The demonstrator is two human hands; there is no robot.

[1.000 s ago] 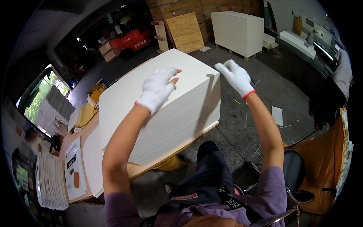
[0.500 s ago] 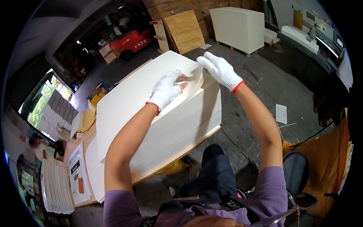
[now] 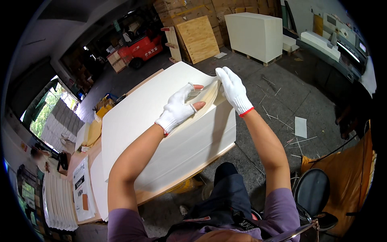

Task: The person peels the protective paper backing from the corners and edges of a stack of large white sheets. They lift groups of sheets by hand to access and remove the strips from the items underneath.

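Observation:
A tall stack of large white paper sheets (image 3: 137,109) stands on a wooden board. Its upper sheets bow upward at the right corner, and their edges (image 3: 209,97) are fanned apart. My left hand (image 3: 177,107), in a white knit glove with bare thumb and finger tips, lies on the top near the bent edge, thumb and finger spread. Held against the raised corner is my right hand (image 3: 233,89), gloved in white with a red cuff. Its fingers are straight and pressed together on the curled sheets; its thumb is hidden.
A wooden board edge (image 3: 189,169) juts out below the stack. Behind stand a second white paper stack (image 3: 254,36) on a pallet, a plywood panel (image 3: 197,39) and a red forklift (image 3: 145,50). To the right are a black stool (image 3: 312,187) and paper strips on the floor.
My right hand has closed in on the corner, and the sheets there now curve up higher. Their edges have fanned wider beside my left hand, whose thumb and finger are further apart.

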